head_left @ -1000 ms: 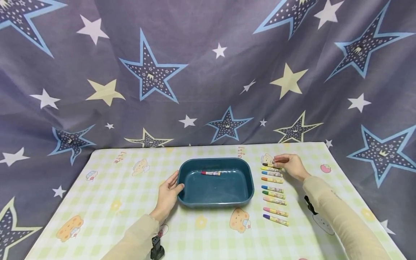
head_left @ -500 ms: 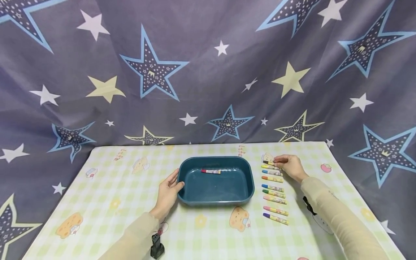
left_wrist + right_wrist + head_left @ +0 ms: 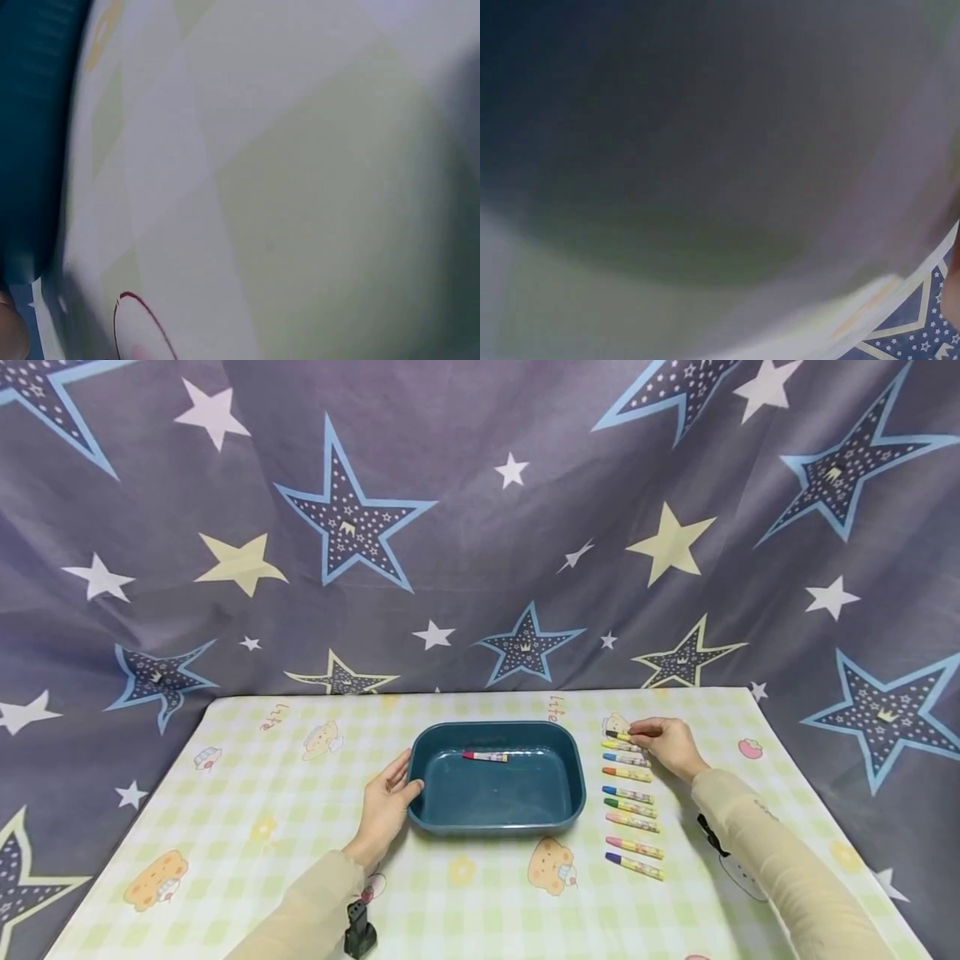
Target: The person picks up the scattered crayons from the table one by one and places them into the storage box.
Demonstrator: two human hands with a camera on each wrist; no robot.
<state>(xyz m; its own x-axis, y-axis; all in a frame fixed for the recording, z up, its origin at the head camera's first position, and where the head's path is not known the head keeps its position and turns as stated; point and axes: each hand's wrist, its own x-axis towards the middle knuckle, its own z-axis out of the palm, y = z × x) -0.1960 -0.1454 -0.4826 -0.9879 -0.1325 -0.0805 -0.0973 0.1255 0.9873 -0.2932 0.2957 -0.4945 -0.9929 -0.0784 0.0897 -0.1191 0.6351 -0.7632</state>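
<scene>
A dark teal plastic box (image 3: 495,822) stands in the middle of the table. My left hand (image 3: 382,814) grips its left wall, thumb at the rim and fingers along the outside. In the left wrist view the box (image 3: 34,142) fills the left edge, with a bit of a finger (image 3: 11,330) below it. Inside the box lies one red-tipped crayon (image 3: 486,757). At the far end of a column of crayons, my right hand (image 3: 671,746) pinches a black-tipped crayon (image 3: 618,735), its rear end hidden by the fingers. The right wrist view is mostly dark and blurred.
Right of the box several crayons lie in a column, from a yellow one (image 3: 621,746) past an orange one (image 3: 626,773) to a purple one (image 3: 634,866) nearest me. A checked cloth (image 3: 262,777) covers the table. Behind hangs a star-patterned curtain (image 3: 450,552).
Both hands keep their places, the left on the box and the right at the black-tipped crayon. That crayon's tip has shifted very slightly. The head view has tilted a little.
</scene>
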